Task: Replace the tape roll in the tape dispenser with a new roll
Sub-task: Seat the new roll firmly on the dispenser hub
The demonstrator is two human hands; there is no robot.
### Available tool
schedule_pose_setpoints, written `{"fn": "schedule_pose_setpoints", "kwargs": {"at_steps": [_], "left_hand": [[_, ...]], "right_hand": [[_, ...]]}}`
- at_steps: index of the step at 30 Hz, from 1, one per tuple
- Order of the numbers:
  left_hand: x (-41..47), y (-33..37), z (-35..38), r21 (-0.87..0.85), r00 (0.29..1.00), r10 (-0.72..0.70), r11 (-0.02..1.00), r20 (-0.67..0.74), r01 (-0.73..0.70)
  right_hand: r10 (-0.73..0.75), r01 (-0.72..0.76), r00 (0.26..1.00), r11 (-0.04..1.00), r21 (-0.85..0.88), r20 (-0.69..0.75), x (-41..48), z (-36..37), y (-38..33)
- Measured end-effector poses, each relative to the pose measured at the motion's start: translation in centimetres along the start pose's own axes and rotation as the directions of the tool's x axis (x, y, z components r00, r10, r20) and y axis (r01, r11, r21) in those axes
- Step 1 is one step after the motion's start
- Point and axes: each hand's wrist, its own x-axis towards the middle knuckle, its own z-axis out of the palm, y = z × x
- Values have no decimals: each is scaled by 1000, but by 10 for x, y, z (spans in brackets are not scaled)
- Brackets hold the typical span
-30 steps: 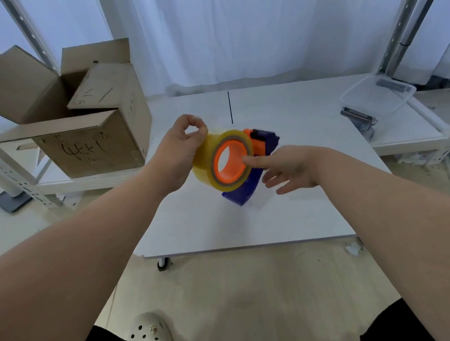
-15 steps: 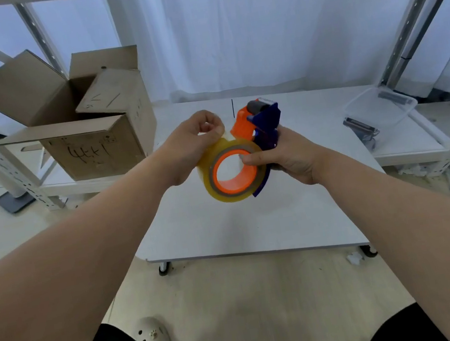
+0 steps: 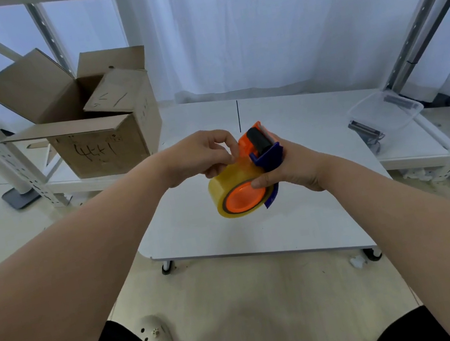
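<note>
I look down on the white table (image 3: 286, 225). Beyond its far left corner an open cardboard box (image 3: 101, 152) stands on a shelf, and I cannot see inside it. Past the right edge a clear tub (image 3: 381, 117) shows something dark, too small to name. Above the table's middle my right hand (image 3: 295, 169) grips the blue tape dispenser (image 3: 269, 157), thumb on the orange hub (image 3: 240, 200). The yellow tape roll (image 3: 234, 179) sits on that hub, its axis pointing toward me. My left hand (image 3: 197, 157) pinches at the roll's top, just left of the black roller (image 3: 259, 142). I judge that the free end must be threaded rightward next.
</note>
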Motion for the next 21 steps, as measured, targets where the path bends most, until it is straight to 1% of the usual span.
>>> {"fn": "schedule_pose_setpoints", "kwargs": {"at_steps": [3, 5, 9, 11, 13, 16, 17, 21], "left_hand": [[-1, 1, -1, -66, 996, -25, 997, 80, 30], [-1, 1, -1, -89, 995, -34, 995, 99, 43], [1, 0, 1, -186, 996, -64, 980, 66, 75], [3, 0, 2, -206, 995, -91, 973, 47, 99], [3, 0, 4, -179, 993, -113, 977, 25, 115], [4, -1, 6, -21, 993, -109, 994, -36, 109], [4, -1, 6, -1, 992, -108, 994, -61, 108], [3, -2, 5, -78, 976, -167, 985, -138, 157]], "right_hand": [[6, -6, 1000, 999, -37, -17, -1, -2, -1], [6, -8, 999, 998, -58, -32, -2, -3, -2], [8, -16, 997, 993, -114, -71, -4, -2, -1], [8, -20, 996, 990, -138, -84, -5, -2, -1], [7, -22, 996, 986, -165, -91, -5, 0, 0], [-11, -12, 993, 981, -194, -120, -5, 1, 0], [-20, -9, 991, 977, -211, -135, -6, 1, 0], [-48, -7, 983, 953, -304, -175, -8, 1, -3]]}}
